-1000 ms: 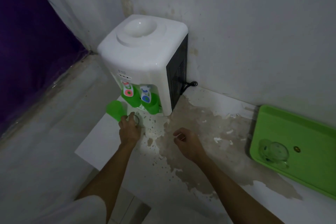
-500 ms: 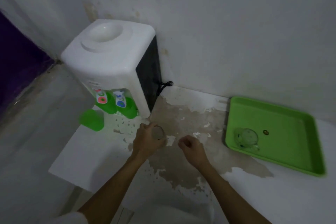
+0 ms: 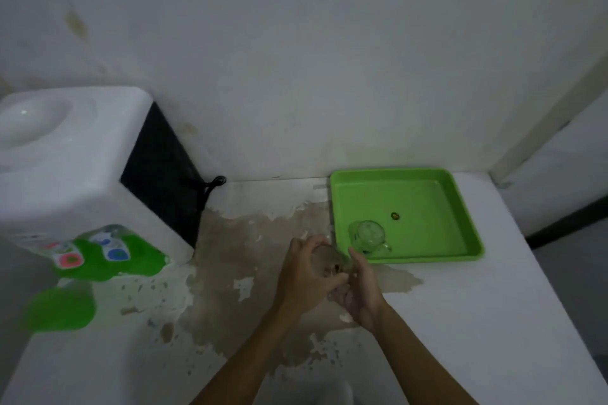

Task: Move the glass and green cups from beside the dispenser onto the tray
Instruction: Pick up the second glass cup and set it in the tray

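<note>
Beside tray [image 3: 467, 207], both hands — left [image 3: 304, 276], right [image 3: 360, 289] — fingers curled around glass cup [image 3: 329, 260]

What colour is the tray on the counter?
Bright green; the tray shows clearly in the head view.

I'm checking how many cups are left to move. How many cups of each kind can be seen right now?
Glass cups: 2, one held between the left hand and right hand, one with a handle already on the green tray
Green cups: 1, beside the water dispenser
Total: 3
</note>
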A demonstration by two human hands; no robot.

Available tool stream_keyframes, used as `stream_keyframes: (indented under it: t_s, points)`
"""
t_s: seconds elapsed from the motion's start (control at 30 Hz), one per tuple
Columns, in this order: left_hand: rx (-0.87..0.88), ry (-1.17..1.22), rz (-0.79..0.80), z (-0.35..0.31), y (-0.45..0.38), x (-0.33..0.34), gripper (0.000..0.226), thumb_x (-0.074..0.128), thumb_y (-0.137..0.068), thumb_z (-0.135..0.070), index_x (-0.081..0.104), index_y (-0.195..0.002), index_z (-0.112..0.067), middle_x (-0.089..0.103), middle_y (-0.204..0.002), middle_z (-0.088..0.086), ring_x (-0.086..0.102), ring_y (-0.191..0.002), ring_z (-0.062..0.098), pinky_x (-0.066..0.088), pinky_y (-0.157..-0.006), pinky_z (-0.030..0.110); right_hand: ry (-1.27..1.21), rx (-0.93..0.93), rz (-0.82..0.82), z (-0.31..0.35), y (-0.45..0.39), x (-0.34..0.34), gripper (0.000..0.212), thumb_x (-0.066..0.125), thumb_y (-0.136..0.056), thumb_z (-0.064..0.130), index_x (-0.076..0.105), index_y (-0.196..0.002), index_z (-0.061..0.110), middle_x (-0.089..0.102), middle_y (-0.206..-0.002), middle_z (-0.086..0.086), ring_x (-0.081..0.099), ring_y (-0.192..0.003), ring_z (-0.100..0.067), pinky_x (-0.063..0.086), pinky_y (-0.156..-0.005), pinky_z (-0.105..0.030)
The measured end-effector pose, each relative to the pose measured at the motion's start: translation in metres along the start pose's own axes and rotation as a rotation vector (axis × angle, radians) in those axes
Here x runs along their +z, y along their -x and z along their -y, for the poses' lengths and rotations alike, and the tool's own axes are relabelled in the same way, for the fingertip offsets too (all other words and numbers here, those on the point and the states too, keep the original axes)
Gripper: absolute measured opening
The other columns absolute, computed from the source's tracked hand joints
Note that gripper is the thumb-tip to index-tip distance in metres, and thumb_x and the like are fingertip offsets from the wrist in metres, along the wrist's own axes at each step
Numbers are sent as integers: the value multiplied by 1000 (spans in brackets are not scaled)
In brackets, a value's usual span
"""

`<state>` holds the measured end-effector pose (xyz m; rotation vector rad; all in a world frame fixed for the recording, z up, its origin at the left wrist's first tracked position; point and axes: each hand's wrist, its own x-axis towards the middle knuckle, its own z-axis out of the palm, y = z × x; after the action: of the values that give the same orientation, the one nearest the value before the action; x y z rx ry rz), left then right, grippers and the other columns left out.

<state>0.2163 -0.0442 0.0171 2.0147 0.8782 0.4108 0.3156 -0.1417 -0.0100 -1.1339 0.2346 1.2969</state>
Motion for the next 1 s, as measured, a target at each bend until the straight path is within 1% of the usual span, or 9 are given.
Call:
stream_keyframes:
  t_s: [0.07, 0.17, 0.27, 0.4, 0.5, 0.63, 0.73, 0.83, 1.0]
  points:
    - [13, 14, 48, -7, 0, 11, 63, 78, -52, -47, 55, -111, -46, 47, -104, -15, 59, -95, 3, 53, -77, 20, 7, -23, 19, 9, 1, -10, 53, 54, -88, 53, 75, -110, 9, 75, -107, -16, 67, -82, -28, 54, -64, -38]
    - [30, 60, 152, -11, -4, 29, 59, 78, -58, -47, 56, -113, -45, 50, -112, -14, 57, -102, 1, 53, -82, 21, 36, -57, -12, 19, 8, -30, 47, 56, -87, 49, 77, -106, 11, 76, -96, -11, 69, -72, -22, 54, -56, -33]
    - [27, 139, 290, -13, -12, 42, 52, 78, -67, -50, 58, -115, -45, 56, -118, -18, 58, -103, -6, 48, -79, 16, 143, -113, -158, 30, 13, -50, 43, 53, -88, 45, 75, -106, 13, 76, -102, -15, 71, -77, -24, 53, -61, -32]
    - [-14, 180, 384, -11, -21, 50, 39, 74, -79, -45, 59, -115, -45, 58, -122, -18, 60, -104, -8, 47, -78, 18, 321, -249, -408, 47, 16, -71, 34, 62, -90, 34, 59, -117, 14, 68, -116, -16, 66, -87, -24, 51, -62, -30]
    - [-28, 200, 413, -8, -31, 54, 34, 74, -82, -40, 61, -113, -43, 57, -121, -14, 63, -106, 2, 47, -76, 19, 474, -421, -586, 63, 10, -84, 36, 73, -84, 24, 56, -116, 19, 61, -126, -11, 61, -101, -22, 52, -79, -34]
    - [-46, 203, 451, -3, -42, 53, 30, 74, -82, -33, 64, -109, -43, 60, -119, -16, 64, -105, 4, 50, -77, 22, 692, -566, -743, 86, -1, -95, 54, 78, -81, 22, 53, -128, 12, 49, -135, -18, 56, -119, -29, 47, -104, -41]
    - [-53, 187, 453, 0, -51, 51, 27, 74, -83, -30, 65, -104, -44, 61, -114, -16, 64, -101, 5, 53, -80, 26, 790, -654, -803, 99, -8, -98, 55, 77, -82, 20, 53, -130, 12, 43, -135, -19, 58, -119, -31, 46, -106, -46]
    - [-66, 185, 444, 2, -62, 48, 31, 73, -84, -24, 64, -96, -51, 63, -111, -12, 65, -96, 5, 47, -74, 18, 906, -667, -868, 107, -15, -98, 53, 75, -82, 22, 53, -130, 18, 44, -134, -16, 56, -120, -34, 46, -101, -55]
    - [-90, 188, 399, 8, -72, 43, 39, 72, -84, -19, 64, -88, -57, 67, -103, -10, 66, -92, 7, 49, -73, 10, 1047, -717, -876, 117, -25, -101, 54, 82, -75, 16, 59, -123, 13, 45, -128, -19, 54, -113, -39, 48, -98, -51]
